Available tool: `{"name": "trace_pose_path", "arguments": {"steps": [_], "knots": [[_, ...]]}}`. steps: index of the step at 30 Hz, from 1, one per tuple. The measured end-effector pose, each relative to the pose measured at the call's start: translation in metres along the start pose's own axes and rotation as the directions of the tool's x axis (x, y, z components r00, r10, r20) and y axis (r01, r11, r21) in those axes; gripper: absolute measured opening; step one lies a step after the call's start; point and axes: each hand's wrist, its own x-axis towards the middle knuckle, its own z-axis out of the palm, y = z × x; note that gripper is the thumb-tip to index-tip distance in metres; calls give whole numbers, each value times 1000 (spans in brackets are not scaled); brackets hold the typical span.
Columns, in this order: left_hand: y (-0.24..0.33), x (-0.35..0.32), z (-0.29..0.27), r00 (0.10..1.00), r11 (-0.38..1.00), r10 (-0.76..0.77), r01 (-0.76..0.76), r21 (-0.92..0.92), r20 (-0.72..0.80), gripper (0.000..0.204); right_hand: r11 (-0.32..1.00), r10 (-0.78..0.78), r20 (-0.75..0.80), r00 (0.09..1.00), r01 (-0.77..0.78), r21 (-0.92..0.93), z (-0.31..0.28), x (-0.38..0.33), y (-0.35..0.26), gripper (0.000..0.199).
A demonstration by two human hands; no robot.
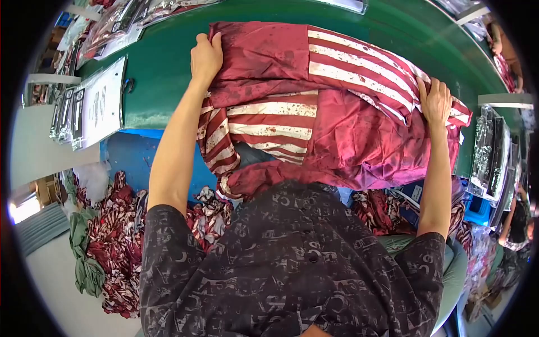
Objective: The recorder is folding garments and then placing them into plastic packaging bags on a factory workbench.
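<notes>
A dark red cloth [264, 53] with red-and-white striped panels and dark spatter marks lies spread over the table; its near part hangs over the edge toward my lap. At its upper left corner, my left hand [206, 59] is closed on the cloth's edge, thumb and fingertips pointing away from me. My right hand [435, 104] has its fingers bent over the striped right end and grips it. Between the two hands the upper layer lies fairly flat, while the lower layer is creased and bunched. The fingertips' undersides are hidden.
The green table [149, 92] bears clear-bagged packages [115, 25] at the far left and a white printed sheet [101, 104] on the left edge. More bagged packages [488, 154] hang at the right. Heaps of similar striped cloth [115, 247] lie below, near a blue bin [478, 210]. Other people are at the far right.
</notes>
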Motion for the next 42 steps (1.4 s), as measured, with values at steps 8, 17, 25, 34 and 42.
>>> {"name": "trace_pose_path", "arguments": {"steps": [8, 17, 25, 34, 42], "knots": [[41, 38, -16, 961, 990, 128, -140, -34, -245, 46, 995, 51, -190, 980, -66, -69, 14, 21, 15, 48], [27, 46, 18, 964, 952, 264, -263, 156, 17, 35, 973, 229, 174, 958, -229, -23, 49, 18, 40, 60], [49, -11, -118, 964, 925, 187, -108, -364, 189, 38, 986, 159, 343, 926, -129, -109, 60, 24, 45, 59], [-163, -304, -150, 591, 821, -276, 555, -134, 758, 51, 996, 17, 21, 1000, -15, -87, 36, 48, 45, 61], [-195, -368, 4, 553, 47, -507, 783, -620, 661, 38, 394, -710, -68, 701, 475, 787, -217, -72, -263, 74]]}}
